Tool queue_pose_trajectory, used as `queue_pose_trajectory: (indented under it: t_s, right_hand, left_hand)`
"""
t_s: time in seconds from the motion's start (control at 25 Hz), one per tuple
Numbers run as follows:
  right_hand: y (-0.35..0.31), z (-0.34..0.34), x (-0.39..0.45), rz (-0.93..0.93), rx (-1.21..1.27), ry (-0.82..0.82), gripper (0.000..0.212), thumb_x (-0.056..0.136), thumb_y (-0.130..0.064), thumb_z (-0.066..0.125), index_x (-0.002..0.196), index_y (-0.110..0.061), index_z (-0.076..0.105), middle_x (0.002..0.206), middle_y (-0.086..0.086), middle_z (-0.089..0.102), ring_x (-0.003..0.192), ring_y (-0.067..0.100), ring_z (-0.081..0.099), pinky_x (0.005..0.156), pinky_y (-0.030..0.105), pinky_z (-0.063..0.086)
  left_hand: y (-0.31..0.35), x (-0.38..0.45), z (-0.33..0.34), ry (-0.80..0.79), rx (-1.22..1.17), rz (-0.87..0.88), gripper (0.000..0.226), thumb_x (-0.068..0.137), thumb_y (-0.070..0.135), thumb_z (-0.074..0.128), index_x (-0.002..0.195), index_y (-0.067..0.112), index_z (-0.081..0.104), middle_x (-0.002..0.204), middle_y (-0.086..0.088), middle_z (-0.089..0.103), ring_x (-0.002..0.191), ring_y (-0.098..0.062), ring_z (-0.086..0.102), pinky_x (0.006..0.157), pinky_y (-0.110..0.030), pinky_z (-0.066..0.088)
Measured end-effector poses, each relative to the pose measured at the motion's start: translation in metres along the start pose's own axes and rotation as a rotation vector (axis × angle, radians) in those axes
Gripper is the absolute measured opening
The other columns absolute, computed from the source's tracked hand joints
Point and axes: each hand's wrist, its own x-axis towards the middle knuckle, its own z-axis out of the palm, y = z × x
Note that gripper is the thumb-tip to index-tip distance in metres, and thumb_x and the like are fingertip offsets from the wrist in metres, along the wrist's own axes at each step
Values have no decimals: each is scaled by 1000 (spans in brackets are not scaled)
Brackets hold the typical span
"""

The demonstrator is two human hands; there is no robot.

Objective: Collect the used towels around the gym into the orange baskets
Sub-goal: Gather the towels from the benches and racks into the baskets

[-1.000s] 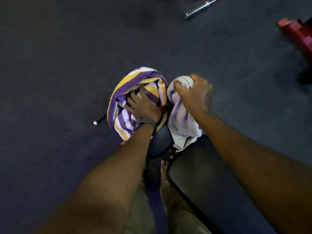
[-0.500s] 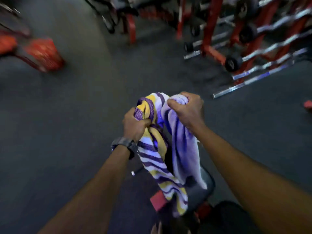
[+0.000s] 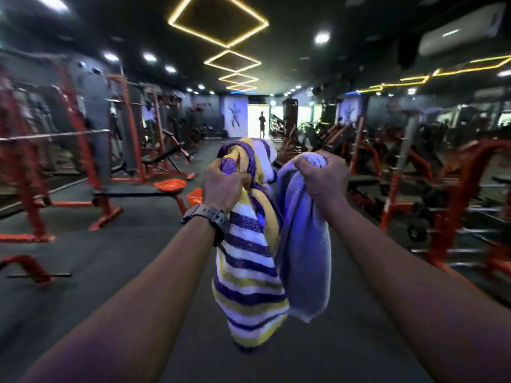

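1. Left hand point(image 3: 224, 186) fist clenched round striped towel point(image 3: 249, 272), bunched for carrying.
2. Right hand point(image 3: 322, 176) grips plain towel point(image 3: 304, 250), hanging near centre.
3. Orange basket point(image 3: 195, 197), probably, far left-centre; blurry.

I'm losing the top of the striped towel point(image 3: 249, 272) inside my left hand point(image 3: 224, 186), and the white towel point(image 3: 304, 244) is bunching out of sight in my right hand point(image 3: 322, 178). An orange basket point(image 3: 195, 197) is peeking out behind my left hand, mostly covered. Red racks point(image 3: 456, 189) on both sides are smearing with motion blur and running off frame. The person point(image 3: 261, 123) in the far doorway is showing only as a tiny silhouette.
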Motion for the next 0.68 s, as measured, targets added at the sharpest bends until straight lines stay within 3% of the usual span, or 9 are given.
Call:
queue_pose_trajectory:
  t_s: [0.08,0.12,0.2,0.36,0.44,0.52,0.56,0.68]
  right_hand:
    - [-18,48,10,-12,-27,7,29,76,-38,77,73,-10,70,63,3,60,62,19,53,58,28,33]
    - [-25,71,15,-20,-33,12,29,77,-37,77,74,-9,70,66,4,61,65,22,55,60,30,34]
    - [-33,116,24,-42,-21,0,30,78,-35,78,76,-6,71,69,7,63,67,24,55,61,35,37]
    - [-25,206,51,-109,59,-23,33,78,-35,77,77,-2,72,73,14,71,66,29,61,61,37,45]
    - [-14,256,70,-122,64,-49,35,77,-37,77,77,-3,71,72,11,70,69,29,63,62,36,46]
    - [3,302,97,-123,92,-66,37,74,-42,75,74,-5,69,70,6,66,69,29,61,61,33,41]
    - [12,326,116,-132,112,-68,38,71,-45,72,72,-8,68,68,4,65,67,28,60,61,31,38]
    - [39,387,164,-103,138,-91,33,68,-45,70,65,-13,64,59,-3,59,58,19,54,60,29,36]
  left_hand:
    - [6,31,-41,38,-25,26,76,63,11,77,134,-6,53,124,-17,66,99,-25,61,85,-43,55]
    - [4,46,-58,53,-46,33,82,64,11,78,140,-3,49,127,-13,64,109,-26,59,89,-39,55]
    - [-9,76,-89,83,-80,48,93,60,15,78,145,1,44,137,-18,59,126,-36,54,101,-45,52]
    - [-47,139,-132,168,-67,66,99,45,26,75,136,-4,50,130,-25,61,123,-44,56,96,-53,55]
    - [-66,181,-145,172,-17,47,75,53,21,77,119,-10,57,110,-20,68,104,-35,65,81,-39,61]
    - [-77,227,-154,191,18,48,36,70,5,73,103,-4,63,80,-6,63,72,-18,56,53,-17,50]
    - [-82,253,-155,194,37,69,29,73,1,71,100,-3,64,75,-4,60,67,-16,52,48,-15,45]
    - [-100,334,-153,201,61,111,36,73,5,75,106,-2,63,101,-16,70,89,-28,64,67,-26,55]
